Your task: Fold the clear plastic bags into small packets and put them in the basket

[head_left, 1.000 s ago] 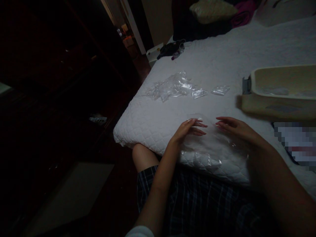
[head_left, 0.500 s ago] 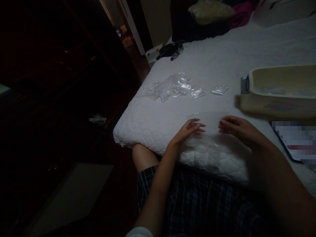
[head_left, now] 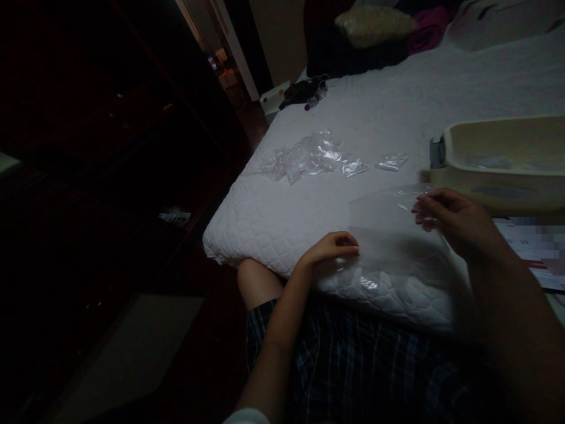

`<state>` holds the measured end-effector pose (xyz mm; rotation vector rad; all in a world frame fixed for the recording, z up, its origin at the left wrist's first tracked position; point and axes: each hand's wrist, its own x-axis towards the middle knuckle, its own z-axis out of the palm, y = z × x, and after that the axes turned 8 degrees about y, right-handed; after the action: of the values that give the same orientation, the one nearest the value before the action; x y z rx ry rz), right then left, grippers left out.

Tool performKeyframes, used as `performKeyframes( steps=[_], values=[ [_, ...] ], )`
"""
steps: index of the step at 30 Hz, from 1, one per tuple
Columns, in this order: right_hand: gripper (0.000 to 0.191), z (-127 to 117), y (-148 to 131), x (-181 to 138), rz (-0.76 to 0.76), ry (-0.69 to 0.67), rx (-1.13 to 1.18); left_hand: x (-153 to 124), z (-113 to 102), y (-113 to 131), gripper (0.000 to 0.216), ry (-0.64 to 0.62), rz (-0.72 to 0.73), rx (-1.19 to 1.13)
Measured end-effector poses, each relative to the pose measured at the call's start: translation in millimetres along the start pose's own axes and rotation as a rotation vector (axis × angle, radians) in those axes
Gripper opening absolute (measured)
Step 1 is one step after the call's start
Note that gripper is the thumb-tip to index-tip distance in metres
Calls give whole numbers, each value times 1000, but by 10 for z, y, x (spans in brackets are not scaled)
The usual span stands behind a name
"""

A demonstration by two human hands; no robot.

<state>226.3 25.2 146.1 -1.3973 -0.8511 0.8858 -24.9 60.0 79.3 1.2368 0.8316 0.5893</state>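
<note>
A clear plastic bag (head_left: 388,227) spans the space between my hands over the near edge of the bed. My right hand (head_left: 454,221) pinches its upper right corner. Lower down, my left hand (head_left: 333,246) has thumb and fingers closed at the bag's left side. The bag is see-through, so its lower outline is hard to make out against the quilted white cover (head_left: 265,227). Beyond my hands lies a loose pile of folded clear plastic bags (head_left: 309,156), with a single folded bag (head_left: 392,162) to its right.
A cream plastic bin (head_left: 503,185) with a grey latch rests at the right, clear plastic inside it. Printed papers (head_left: 525,241) lie in front of it. Farther back are a yellowish stuffed bag (head_left: 375,26), a rolled magenta cloth (head_left: 427,32) and a dark bundle (head_left: 302,91).
My right hand has moved right and slightly up, drawing the bag wider. My left hand has dropped a little, and its fingers have closed at the bag's side.
</note>
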Motion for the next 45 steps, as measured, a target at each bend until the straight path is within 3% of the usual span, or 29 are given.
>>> performKeyframes(
  steps=[6, 15, 19, 25, 30, 33, 35, 38, 40, 42, 45],
  values=[
    [44, -38, 43, 86, -100, 18, -239, -94, -85, 64, 42, 89, -100, -92],
    [43, 150, 654, 536, -230, -48, -672, -10, -247, -24, 40, 287, -95, 52],
    [42, 281, 755, 627, -268, -34, -911, 42, -303, -125, 38, 386, -31, 163],
    [53, 444, 723, 605, -397, -27, -1125, -8, -363, -162, 41, 362, 86, 492],
    [48, 511, 622, 532, -550, 51, -1097, -116, -315, -84, 34, 332, 142, 706],
    [45, 553, 607, 433, -670, -17, -1061, -154, -277, -34, 26, 267, 168, 865],
    [44, 579, 674, 355, -734, -126, -1057, -154, -260, -21, 24, 247, 214, 953],
    [46, 596, 883, 254, -787, -274, -1082, -107, -251, -54, 25, 351, 396, 1061],
    [46, 586, 1029, 212, -797, -304, -1105, -54, -257, -115, 27, 421, 576, 1127],
    [46, 560, 1123, 194, -807, -319, -1105, -1, -274, -193, 31, 403, 712, 1166],
    [46, 499, 1122, 197, -820, -346, -1020, 49, -308, -299, 31, 367, 744, 1200]
  ],
)
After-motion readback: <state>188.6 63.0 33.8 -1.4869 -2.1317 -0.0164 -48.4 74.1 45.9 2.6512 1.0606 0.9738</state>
